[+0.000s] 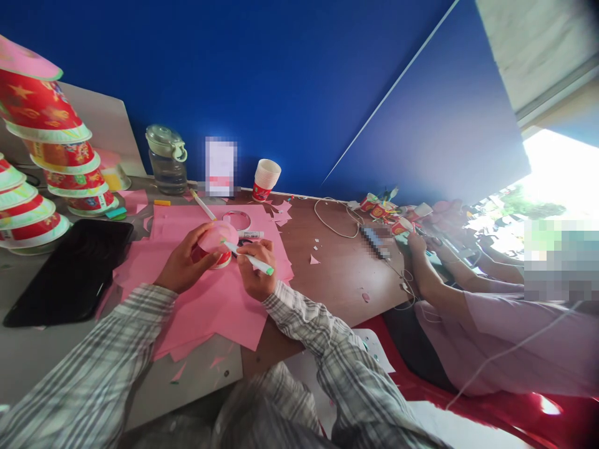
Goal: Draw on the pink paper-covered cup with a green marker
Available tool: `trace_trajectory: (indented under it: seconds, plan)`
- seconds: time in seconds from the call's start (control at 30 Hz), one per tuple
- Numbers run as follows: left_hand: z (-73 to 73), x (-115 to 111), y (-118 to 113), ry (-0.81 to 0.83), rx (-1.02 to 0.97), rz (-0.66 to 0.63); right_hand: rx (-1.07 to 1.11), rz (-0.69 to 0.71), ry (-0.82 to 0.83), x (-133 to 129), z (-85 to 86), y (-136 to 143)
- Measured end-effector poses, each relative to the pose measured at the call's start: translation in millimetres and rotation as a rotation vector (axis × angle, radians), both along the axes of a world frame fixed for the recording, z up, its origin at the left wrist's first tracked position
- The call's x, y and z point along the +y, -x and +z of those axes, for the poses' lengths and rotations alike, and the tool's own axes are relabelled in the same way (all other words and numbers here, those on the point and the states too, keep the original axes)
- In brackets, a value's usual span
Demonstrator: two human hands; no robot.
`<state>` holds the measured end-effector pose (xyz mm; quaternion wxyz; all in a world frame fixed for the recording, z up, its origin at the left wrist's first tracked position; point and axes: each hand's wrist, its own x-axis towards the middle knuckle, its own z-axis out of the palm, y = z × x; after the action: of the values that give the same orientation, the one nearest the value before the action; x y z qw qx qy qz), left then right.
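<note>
A red paper cup (pixel 221 260) with a round pink paper (pixel 216 237) over its end is held by my left hand (pixel 191 257), fingers wrapped round its left side. My right hand (pixel 258 269) is closed on a white marker with a green end (pixel 256 260). The marker's tip meets the pink round, where a small greenish mark shows. Beneath both hands lie overlapping sheets of pink paper (pixel 210 318). Just behind the cup are a roll of tape (pixel 238 219), a small white tube (pixel 251 235) and another white marker (pixel 204 206).
Stacked red cups (pixel 65 153) rise at the left beside a black tablet (pixel 70 271). Along the blue partition stand a water bottle (pixel 167 162) and nested cups (pixel 266 179). A white cable (pixel 327 232) lies rightward, near another person's arms (pixel 435 274).
</note>
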<state>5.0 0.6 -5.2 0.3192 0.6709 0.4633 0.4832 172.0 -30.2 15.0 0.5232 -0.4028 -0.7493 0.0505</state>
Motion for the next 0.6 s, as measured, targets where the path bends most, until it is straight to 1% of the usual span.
trace_trajectory:
  seconds: [0.1, 0.23, 0.37, 0.43, 0.5, 0.6]
  plan:
    - [0.3, 0.4, 0.4, 0.002, 0.006, -0.005, -0.023, 0.032, 0.011, -0.3, -0.9, -0.3]
    - [-0.7, 0.4, 0.6, 0.003, -0.011, -0.014, -0.004, -0.012, 0.008, 0.2, -1.9, -1.3]
    - [-1.6, -0.1, -0.3, 0.014, -0.037, -0.026, -0.017, 0.01, 0.015, 0.3, -1.1, -1.6]
    - [-1.3, -0.3, -0.8, 0.011, -0.049, -0.031, -0.008, -0.003, 0.025, 0.4, -0.7, -1.5]
    - [-0.7, -0.2, -1.0, 0.014, -0.036, -0.019, 0.012, -0.022, 0.029, 0.5, -0.7, -1.5]
    - [-0.7, 0.2, -0.5, 0.003, 0.025, 0.004, 0.022, 0.01, 0.015, 0.6, -1.2, -1.4]
